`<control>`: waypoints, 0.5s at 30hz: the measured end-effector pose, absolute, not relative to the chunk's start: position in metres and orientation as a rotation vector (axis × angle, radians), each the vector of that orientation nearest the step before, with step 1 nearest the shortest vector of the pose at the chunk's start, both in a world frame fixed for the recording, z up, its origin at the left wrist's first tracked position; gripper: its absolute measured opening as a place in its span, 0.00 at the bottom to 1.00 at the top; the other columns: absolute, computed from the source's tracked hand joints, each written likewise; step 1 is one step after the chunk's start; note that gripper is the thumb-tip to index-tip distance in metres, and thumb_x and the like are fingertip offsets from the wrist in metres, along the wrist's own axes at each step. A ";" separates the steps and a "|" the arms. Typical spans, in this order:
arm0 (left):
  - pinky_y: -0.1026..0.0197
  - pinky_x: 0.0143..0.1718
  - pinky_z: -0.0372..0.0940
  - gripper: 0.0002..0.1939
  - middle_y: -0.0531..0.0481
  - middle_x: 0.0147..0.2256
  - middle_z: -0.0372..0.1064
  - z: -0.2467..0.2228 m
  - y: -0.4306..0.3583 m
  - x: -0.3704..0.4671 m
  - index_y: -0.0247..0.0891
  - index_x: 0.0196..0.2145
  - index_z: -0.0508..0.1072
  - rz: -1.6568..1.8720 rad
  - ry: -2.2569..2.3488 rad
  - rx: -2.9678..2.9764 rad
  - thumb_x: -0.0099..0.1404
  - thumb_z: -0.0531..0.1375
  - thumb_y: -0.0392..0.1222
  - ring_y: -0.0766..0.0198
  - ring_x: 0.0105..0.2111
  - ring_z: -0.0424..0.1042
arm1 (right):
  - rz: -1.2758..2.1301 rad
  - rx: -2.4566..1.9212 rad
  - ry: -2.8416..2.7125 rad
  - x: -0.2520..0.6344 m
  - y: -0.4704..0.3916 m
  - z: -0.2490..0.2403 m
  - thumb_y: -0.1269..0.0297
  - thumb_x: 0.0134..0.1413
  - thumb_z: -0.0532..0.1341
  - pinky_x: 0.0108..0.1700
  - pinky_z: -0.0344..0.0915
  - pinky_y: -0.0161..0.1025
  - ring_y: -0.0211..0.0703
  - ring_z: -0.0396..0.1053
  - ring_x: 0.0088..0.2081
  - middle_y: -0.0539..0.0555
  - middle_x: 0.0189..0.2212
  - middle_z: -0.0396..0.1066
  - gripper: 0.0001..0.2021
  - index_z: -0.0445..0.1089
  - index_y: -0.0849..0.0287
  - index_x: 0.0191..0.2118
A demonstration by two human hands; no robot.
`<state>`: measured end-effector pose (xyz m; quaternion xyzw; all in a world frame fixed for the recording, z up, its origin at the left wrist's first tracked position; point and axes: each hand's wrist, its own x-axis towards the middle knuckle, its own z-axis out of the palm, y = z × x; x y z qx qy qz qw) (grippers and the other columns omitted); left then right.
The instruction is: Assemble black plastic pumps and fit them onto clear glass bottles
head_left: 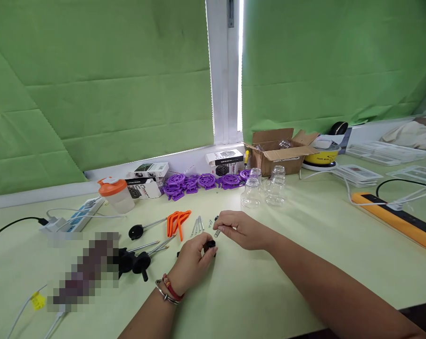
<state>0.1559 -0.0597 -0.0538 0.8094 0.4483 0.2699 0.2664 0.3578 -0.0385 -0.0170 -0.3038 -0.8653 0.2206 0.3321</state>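
Note:
My left hand (196, 258) is closed round a small black part (209, 246) near the middle of the table. Just to its upper right, my right hand (237, 228) pinches a small black piece (216, 218) with a thin metal spring (217, 233) hanging below the fingertips. The two hands are close but apart. Behind them lie several silver screws (198, 225), a few tiny metal bits (210, 223) and orange plastic handles (176, 222). Metal rods with black round knobs (141, 263) lie to the left of my left hand.
Glass jars (276, 188) stand behind my right hand, with purple plastic parts (206, 181) and an open cardboard box (282, 155) farther back. An orange-lidded cup (117, 194) and a power strip (86, 214) are at left; an orange-black strip (397, 221) lies right.

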 end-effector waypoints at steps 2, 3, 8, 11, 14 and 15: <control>0.64 0.29 0.58 0.06 0.52 0.27 0.66 -0.054 -0.060 0.156 0.38 0.32 0.67 0.736 1.204 2.183 0.62 0.54 0.42 0.65 0.27 0.62 | 0.529 -0.772 -2.346 0.355 -0.040 -0.016 0.68 0.61 0.49 0.40 0.63 0.37 0.40 0.66 0.35 0.55 0.32 0.69 0.12 0.70 0.60 0.40; 0.64 0.29 0.58 0.06 0.52 0.27 0.66 -0.053 -0.060 0.156 0.38 0.33 0.67 0.740 1.202 2.183 0.62 0.54 0.42 0.65 0.27 0.62 | 0.516 -0.765 -2.373 0.353 -0.041 -0.017 0.68 0.62 0.49 0.40 0.63 0.37 0.40 0.65 0.35 0.55 0.32 0.69 0.13 0.70 0.60 0.40; 0.63 0.30 0.59 0.06 0.51 0.28 0.66 -0.055 -0.059 0.156 0.37 0.35 0.68 0.745 1.189 2.193 0.62 0.53 0.41 0.65 0.28 0.62 | 0.531 -0.689 -2.409 0.348 -0.041 -0.019 0.70 0.63 0.48 0.42 0.62 0.36 0.39 0.65 0.37 0.55 0.33 0.68 0.13 0.70 0.61 0.40; 0.63 0.30 0.59 0.07 0.51 0.28 0.66 -0.057 -0.058 0.156 0.37 0.36 0.68 0.741 1.180 2.195 0.62 0.53 0.41 0.65 0.28 0.62 | 0.525 -0.672 -2.398 0.345 -0.041 -0.022 0.69 0.63 0.48 0.42 0.63 0.36 0.40 0.65 0.37 0.55 0.33 0.69 0.13 0.70 0.61 0.41; 0.63 0.30 0.58 0.07 0.51 0.28 0.66 -0.058 -0.058 0.156 0.37 0.36 0.68 0.755 1.168 2.194 0.62 0.54 0.41 0.65 0.27 0.62 | 0.510 -0.686 -2.375 0.343 -0.041 -0.025 0.69 0.63 0.48 0.41 0.63 0.37 0.40 0.65 0.37 0.55 0.33 0.69 0.13 0.70 0.60 0.41; 0.63 0.30 0.58 0.07 0.51 0.28 0.66 -0.058 -0.058 0.156 0.37 0.36 0.68 0.757 1.163 2.196 0.62 0.54 0.40 0.65 0.27 0.61 | 0.508 -0.687 -2.372 0.342 -0.041 -0.026 0.69 0.63 0.48 0.41 0.63 0.37 0.40 0.65 0.36 0.55 0.33 0.69 0.13 0.70 0.60 0.41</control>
